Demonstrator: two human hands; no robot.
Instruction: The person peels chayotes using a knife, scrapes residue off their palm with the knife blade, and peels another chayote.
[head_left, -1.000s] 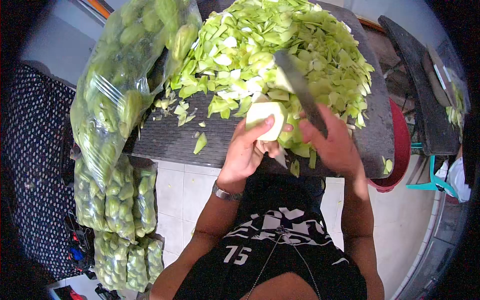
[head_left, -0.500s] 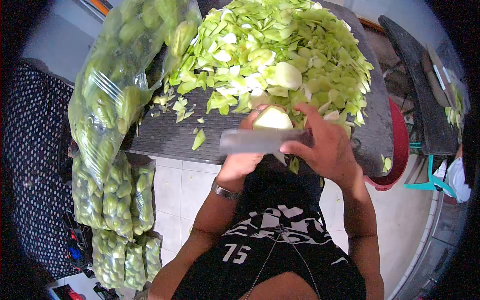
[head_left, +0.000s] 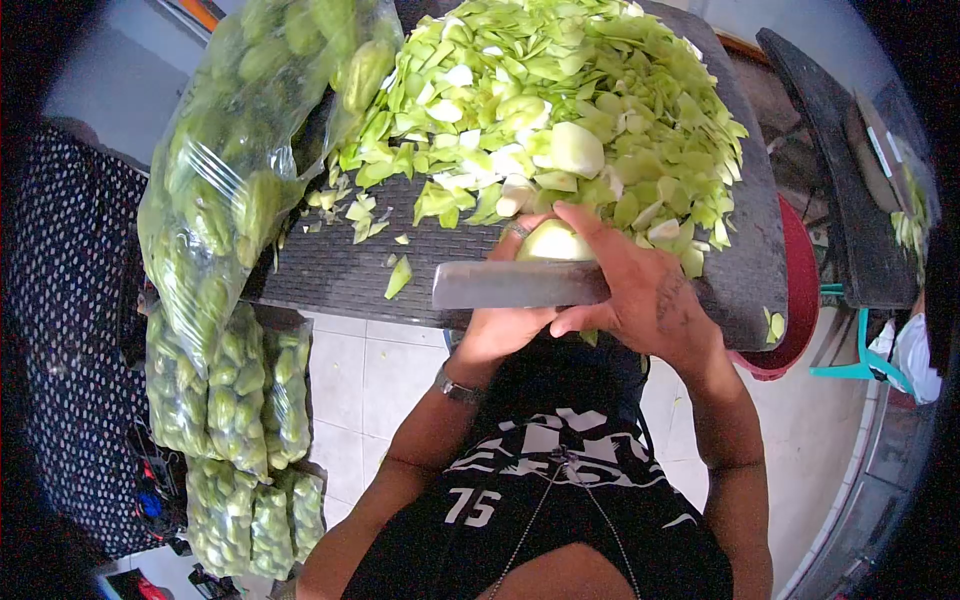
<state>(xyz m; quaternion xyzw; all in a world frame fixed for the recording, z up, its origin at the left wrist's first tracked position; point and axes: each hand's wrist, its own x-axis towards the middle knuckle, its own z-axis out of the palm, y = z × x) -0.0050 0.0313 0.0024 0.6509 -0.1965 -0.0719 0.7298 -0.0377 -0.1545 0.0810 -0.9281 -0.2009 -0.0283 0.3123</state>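
The knife [head_left: 515, 285] is gripped in the right hand [head_left: 655, 290]; its handle is enclosed by the fingers, and its blade is extended leftward from them, level across the front of the left hand [head_left: 500, 330]. A peeled vegetable [head_left: 553, 243] is held in the left hand, whose fingers are wrapped about it and partly concealed by the blade. It is positioned just beyond the blade, beside the extended upper fingers of the right hand. Whether the cutting edge is in contact with it cannot be told.

Beyond the fingers, a heap of green peelings [head_left: 640, 100] is spread on the dark table [head_left: 330, 270]; a pale peeled chunk [head_left: 577, 150] is seated on its near slope. Left of the fingers, a large clear bag [head_left: 215, 190] is filled with green vegetables. Below that bag, smaller bags [head_left: 235, 400] are stacked. Right of the fingers, a red basin [head_left: 800, 260] is partly covered by the table edge.
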